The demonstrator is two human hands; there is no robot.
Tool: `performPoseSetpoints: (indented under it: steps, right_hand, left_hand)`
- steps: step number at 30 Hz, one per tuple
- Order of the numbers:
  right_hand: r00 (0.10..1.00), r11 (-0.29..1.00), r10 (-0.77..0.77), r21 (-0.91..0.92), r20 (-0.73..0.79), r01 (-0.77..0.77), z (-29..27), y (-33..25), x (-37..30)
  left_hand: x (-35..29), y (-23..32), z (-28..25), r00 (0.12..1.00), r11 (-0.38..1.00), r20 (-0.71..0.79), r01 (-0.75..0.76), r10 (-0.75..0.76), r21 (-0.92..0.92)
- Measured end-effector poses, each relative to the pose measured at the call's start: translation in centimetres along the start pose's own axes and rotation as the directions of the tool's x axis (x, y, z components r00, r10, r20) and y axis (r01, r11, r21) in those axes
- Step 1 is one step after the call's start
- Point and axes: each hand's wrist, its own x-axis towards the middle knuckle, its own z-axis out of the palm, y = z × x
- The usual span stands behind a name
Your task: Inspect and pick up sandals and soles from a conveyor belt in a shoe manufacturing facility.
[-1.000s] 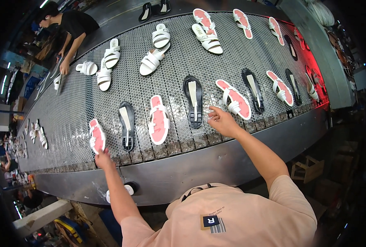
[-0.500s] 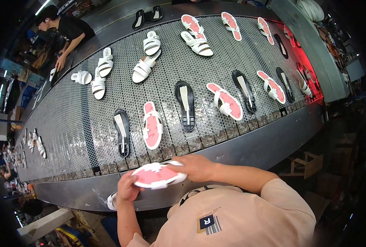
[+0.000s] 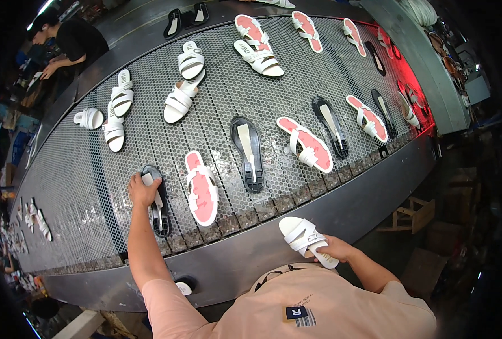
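Left hand (image 3: 143,191) presses down on the black sole (image 3: 156,208) lying on the mesh conveyor (image 3: 92,186), fingers curled over its top end; right hand (image 3: 331,248) has its grip closed on a white sandal (image 3: 306,239), held at the conveyor's near edge

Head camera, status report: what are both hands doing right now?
Left hand on black sole on mesh belt. Right hand holds white sandal off belt. Nothing in the way.
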Motion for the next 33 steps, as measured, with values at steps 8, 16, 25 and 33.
performPoseSetpoints:
  steps: [8, 16, 25, 33]
  right_hand:
    - [1.000, 0.999, 0.012, -0.052, -0.020, -0.013, -0.5, 1.1, 1.1]
    - [0.990, 0.989, -0.139, -0.059, -0.032, 0.137, -2.5, 1.3, 0.9]
    - [0.952, 0.949, -0.304, -0.096, -0.030, 0.300, -6.1, -0.6, 0.7]
    - [0.850, 0.832, -0.513, -0.173, 0.120, 0.527, -4.2, -3.1, 3.4]
  left_hand:
    - [1.0, -5.8, 1.1, 0.988, 0.869, -0.149, -0.049, -0.029, -0.492]
    - [-9.1, -9.5, -8.4, 0.983, -0.112, 0.106, 0.090, -0.148, -0.990]
    - [-24.2, 2.5, -10.2, 0.977, -0.360, 0.120, 0.178, 0.179, -0.916]
    - [-28.2, 15.8, 3.2, 0.874, -0.284, 0.369, 0.458, 0.317, -0.842]
